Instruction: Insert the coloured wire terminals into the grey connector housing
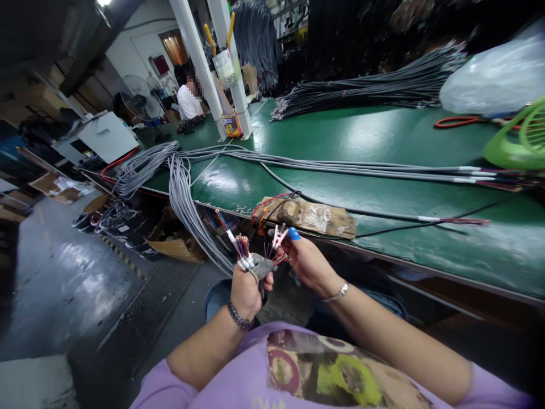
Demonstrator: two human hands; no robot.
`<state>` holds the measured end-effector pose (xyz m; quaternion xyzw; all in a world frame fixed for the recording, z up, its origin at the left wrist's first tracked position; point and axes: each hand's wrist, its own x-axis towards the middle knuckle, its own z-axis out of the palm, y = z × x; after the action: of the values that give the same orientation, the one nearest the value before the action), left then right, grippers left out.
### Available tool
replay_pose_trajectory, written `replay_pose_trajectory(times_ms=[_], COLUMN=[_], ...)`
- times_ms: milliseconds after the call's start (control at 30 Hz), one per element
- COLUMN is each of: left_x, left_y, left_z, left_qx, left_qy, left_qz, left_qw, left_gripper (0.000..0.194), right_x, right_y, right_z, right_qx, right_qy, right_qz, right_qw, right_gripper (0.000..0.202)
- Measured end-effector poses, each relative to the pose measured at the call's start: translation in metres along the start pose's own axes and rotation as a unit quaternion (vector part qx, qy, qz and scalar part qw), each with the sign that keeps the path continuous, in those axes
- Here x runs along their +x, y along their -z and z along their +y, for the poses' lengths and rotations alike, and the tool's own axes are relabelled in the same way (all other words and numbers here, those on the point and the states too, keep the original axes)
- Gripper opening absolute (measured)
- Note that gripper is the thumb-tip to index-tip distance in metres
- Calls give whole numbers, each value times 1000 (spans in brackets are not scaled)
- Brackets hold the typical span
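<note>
My left hand (249, 292) is closed round a bunch of grey multi-core cables (187, 199), whose white-wrapped ends and stripped coloured wires (242, 245) stick up above the fist. Grey wrapping covers at least one of its fingers. My right hand (313, 266), with blue tape on the thumb, is closed at the fingertips beside thin coloured wires (280, 259) that fan out from the left hand. A pale pink clip (279, 237) shows right at those fingertips; whether they touch it is hidden. Just beyond both hands, a worn wooden block (315, 218) lies on the bench edge with cords around it.
On the green bench (366, 136), long grey cables (340, 167) run to the right. Farther back lie a dark cable bundle (366, 85), a plastic bag (498, 74) and a green fan guard (519, 139). White posts (232, 62) rise from the bench; a person (188, 99) sits beyond.
</note>
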<state>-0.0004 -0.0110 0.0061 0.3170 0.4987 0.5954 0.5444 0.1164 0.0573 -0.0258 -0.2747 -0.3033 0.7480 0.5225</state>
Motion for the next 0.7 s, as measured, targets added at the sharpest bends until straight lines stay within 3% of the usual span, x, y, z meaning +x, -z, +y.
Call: replay_pose_trajectory(times_ms=[100, 300, 700], left_x=[2, 6, 6], left_y=[-5, -10, -6], left_z=[-2, -6, -12], left_qx=[6, 8, 10], left_qy=[3, -2, 1], left_qz=[3, 8, 11], left_qw=[1000, 1000, 1000], left_gripper=[23, 23, 22], right_x=[-1, 3, 2], right_y=[-2, -8, -8], right_z=[0, -5, -2], right_qx=[-36, 78, 123], right_qy=[26, -73, -83], right_qz=[9, -33, -21], right_qw=[999, 994, 989], right_gripper=[37, 36, 38])
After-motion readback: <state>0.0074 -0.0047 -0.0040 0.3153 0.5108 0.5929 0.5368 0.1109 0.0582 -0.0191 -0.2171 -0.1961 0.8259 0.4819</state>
